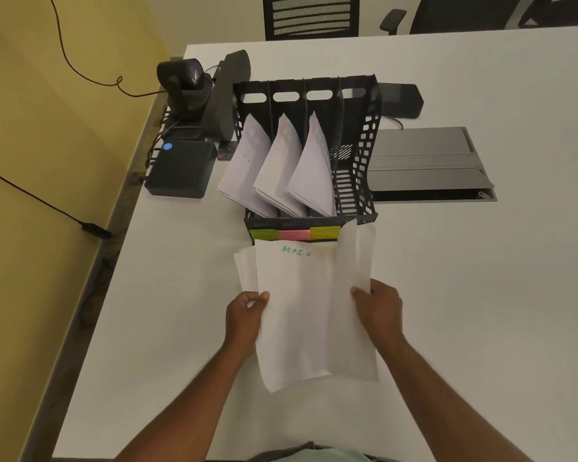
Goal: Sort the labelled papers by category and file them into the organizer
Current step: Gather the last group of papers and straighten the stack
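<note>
A stack of white papers (pixel 294 311) hangs above the table just in front of the organizer; its top sheet reads "ADMIN" in green. My left hand (pixel 246 315) grips the stack's left edge. My right hand (pixel 379 306) pinches a separate sheet (pixel 354 261) lifted off the right side. The black mesh organizer (pixel 357 168) stands behind, with four slots. Its three left slots each hold leaning papers (pixel 281 165); the rightmost slot is bare. Green, pink and yellow sticky labels (pixel 294 234) line its front edge.
A webcam (pixel 184 85), a black speaker bar (pixel 226 95) and a small black box (pixel 181 171) sit left of the organizer. A grey floor-box lid (pixel 427 161) lies to its right. Office chairs stand beyond the white table (pixel 481 295). Cables run along the left edge.
</note>
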A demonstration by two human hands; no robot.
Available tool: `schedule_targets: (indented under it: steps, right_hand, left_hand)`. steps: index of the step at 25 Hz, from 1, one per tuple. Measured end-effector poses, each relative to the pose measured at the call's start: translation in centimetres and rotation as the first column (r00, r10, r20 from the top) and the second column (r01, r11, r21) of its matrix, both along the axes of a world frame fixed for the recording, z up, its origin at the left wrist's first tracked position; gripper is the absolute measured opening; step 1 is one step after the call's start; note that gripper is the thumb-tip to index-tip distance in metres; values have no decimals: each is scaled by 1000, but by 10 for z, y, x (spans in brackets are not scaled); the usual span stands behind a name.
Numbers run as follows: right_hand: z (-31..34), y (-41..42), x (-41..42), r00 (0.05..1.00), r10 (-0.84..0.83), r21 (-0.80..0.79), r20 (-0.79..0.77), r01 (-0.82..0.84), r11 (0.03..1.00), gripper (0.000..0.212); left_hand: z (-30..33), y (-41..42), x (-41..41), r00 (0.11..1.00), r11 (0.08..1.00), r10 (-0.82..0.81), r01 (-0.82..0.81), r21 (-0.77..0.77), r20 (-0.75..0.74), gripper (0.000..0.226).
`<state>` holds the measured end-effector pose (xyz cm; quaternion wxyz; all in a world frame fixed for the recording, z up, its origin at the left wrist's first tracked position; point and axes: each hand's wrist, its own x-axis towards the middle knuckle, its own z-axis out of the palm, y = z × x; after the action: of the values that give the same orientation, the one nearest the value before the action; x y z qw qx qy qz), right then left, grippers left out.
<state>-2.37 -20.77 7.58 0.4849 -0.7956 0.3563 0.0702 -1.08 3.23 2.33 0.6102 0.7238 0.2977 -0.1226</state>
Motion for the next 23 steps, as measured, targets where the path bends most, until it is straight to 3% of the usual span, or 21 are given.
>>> schedule_targets:
  steps: [4, 7, 9, 11, 14, 17, 20, 23]
  right_hand:
    - [7, 8, 1, 1000, 24, 64, 15, -25, 998, 20]
    - [4, 34, -2, 996, 94, 95, 7, -94, 991, 20]
    - [1, 51, -4, 988, 153, 103, 0, -152, 983, 22]
    - [1, 66, -5, 978, 210, 102, 9, -209, 972, 25]
    - [0, 79, -6, 963, 268, 136, 4, -266, 954, 35]
    - [4, 70, -4, 974, 228, 147, -2, -225, 963, 32]
    - [23, 38, -1, 977, 213, -93, -2, -212, 973, 33]
    - [44, 12, 6, 934, 352, -344, -60, -350, 871, 21]
  left_hand:
    - [6, -4, -5, 989, 979, -121, 105, 172, 81, 15]
    - [11, -16, -9, 956, 965, -232, 204, 165, 177, 50]
    - [11, -27, -11, 936, 939, -321, 295, 178, 146, 53]
    - [12, -36, -13, 954, 956, -289, 284, 67, 79, 38]
    - [19, -44, -14, 985, 961, -169, 169, -218, 17, 22]
    - [15, -40, -9, 981, 977, -194, 196, -80, 29, 30]
    - [2, -30, -4, 996, 996, -86, 86, 4, 14, 36]
    - [-1, -22, -4, 999, 1000, -17, 16, -20, -49, 19]
